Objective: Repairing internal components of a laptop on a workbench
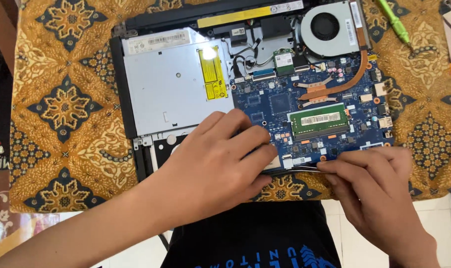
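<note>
Single head cam, steep top-down, close range.

Only one view, so nothing overlaps with another. It looks almost straight down from above the person's chest: the dark shirt [255, 238] fills the bottom centre and both forearms enter from the bottom edge. The near side of the scene is at the bottom, the far side at the top. The opened laptop [250, 84] spans the middle of the frame, on a patterned cloth [62, 109] cropped at the top and right edges. The left hand [220, 159] and right hand [379, 188] sit low, near the lens. Tiled floor [444, 233] shows bottom right.
</note>
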